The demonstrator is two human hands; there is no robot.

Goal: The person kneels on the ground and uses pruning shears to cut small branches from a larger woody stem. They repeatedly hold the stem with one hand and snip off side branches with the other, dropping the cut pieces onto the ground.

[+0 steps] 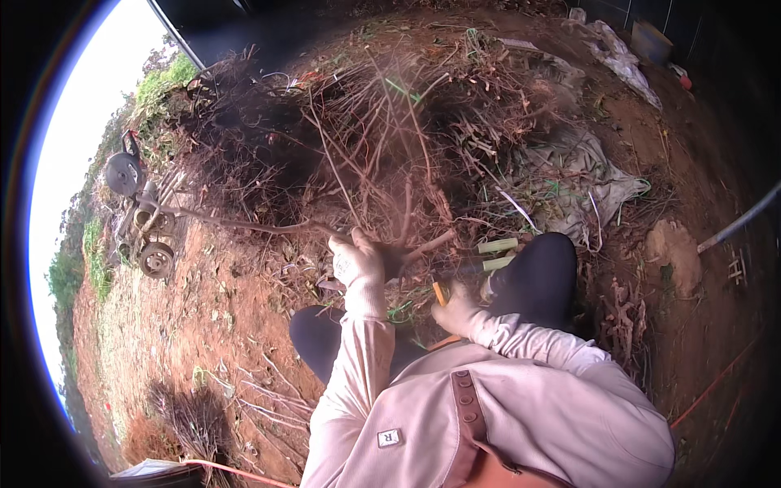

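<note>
My left hand (pixel 357 259), in a dirty pale glove, grips a woody plant near its base. One long bare branch (pixel 262 227) of it reaches out to the left, and thicker stems (pixel 432 244) spread to the right of the hand. Lower and to the right, my right hand (pixel 457 308) is closed around a tool with an orange handle (pixel 439 294); its working end is blurred and I cannot tell its kind. Two pale green rod-like pieces (pixel 498 246) lie just beyond that hand, beside my right knee (pixel 537 268).
A large heap of cut, tangled branches (pixel 366 134) lies ahead. Grey sheeting (pixel 595 177) spreads at its right. Far left stands a machine with a small wheel (pixel 157 259). A twig bundle (pixel 195 415) lies lower left. A grey pipe (pixel 741 219) reaches in from the right near a rock (pixel 674 259).
</note>
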